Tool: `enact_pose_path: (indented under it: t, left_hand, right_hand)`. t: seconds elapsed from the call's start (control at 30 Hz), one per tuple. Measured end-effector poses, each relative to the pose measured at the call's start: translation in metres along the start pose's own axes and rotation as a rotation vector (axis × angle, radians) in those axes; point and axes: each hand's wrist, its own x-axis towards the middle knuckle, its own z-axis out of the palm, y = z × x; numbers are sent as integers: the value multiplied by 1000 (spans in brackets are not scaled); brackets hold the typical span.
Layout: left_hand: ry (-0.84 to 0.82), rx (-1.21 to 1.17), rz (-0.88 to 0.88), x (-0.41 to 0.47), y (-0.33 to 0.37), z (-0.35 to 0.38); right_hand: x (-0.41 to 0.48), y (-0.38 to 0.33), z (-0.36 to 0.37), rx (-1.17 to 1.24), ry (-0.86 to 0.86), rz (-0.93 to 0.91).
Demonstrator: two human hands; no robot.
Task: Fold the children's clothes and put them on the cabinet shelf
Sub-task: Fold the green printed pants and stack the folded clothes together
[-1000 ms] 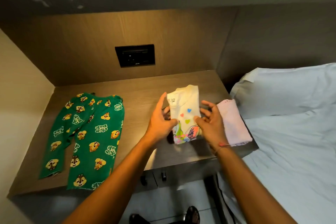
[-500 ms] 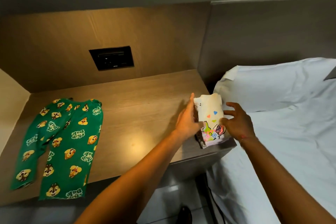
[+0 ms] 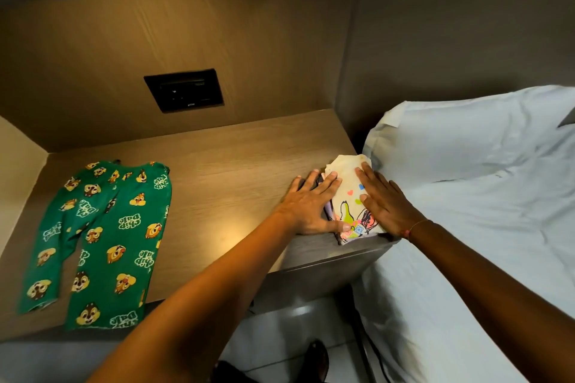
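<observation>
Both my arms reach forward over the shelf [image 3: 217, 183]. My left hand [image 3: 306, 205] lies flat, fingers straight and spread, partly on the wood and partly on the folded printed shirt [image 3: 348, 196]. My right hand [image 3: 384, 202] presses flat on the shirt's other side. The shirt sits at the shelf's right front corner; the green patterned trousers [image 3: 102, 236] lie spread at the shelf's left end.

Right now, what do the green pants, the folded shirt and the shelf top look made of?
Green pants: thin soft fabric, probably cotton knit, matte; lies limp with creases, printed chipmunks.
Folded shirt: cream fabric, likely cotton too, matte; soft layered edges.
Shelf top: wood-grain laminate or veneer, satin; streaked grain, faint light glare.
</observation>
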Motion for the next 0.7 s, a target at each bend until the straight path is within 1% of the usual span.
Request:
enact_pose_path:
  t: [0.07, 0.1, 0.13, 0.23, 0.27, 0.3, 0.37, 0.43, 0.47, 0.53, 0.6, 0.7]
  left_hand:
    - [18, -40, 0, -6, 2, -5]
    - [52, -82, -6, -13, 3, -8]
    - [110, -133, -22, -23, 2, -10]
    - [335, -238, -156, -81, -19, -10]
    - [404, -239, -233, -107, -29, -7]
    - [465, -231, -335, -136, -42, -4]
    - [561, -184, -561, -197, -68, 2]
    - [604, -98, -755, -252, -89, 9]
    - [599, -61, -844, -277, -97, 13]
    - [546, -30, -979, -321, -108, 24]
    - [509, -26, -1017, -350, -113, 36]
    - [583, -34, -949, -375, -119, 50]
  right_hand:
    - [0, -5, -8, -54, -39, 34]
    - [-1, -8, -13, -89, -40, 49]
    - [-1, -15, -18, -105, -7, 50]
    - [1, -59, -30, 2, 270, -42]
    - [6, -76, -29, 30, 342, -100]
    - [14, -96, -25, 46, 364, -167]
    - [37, -140, -8, 46, 270, -291]
    - [65, -183, 17, -11, 135, -408]
    - [81, -207, 31, -40, 92, -480]
    - [112, -254, 58, -105, 61, -614]
    - [143, -292, 78, -205, 46, -695]
    - [182, -331, 98, -342, 13, -739]
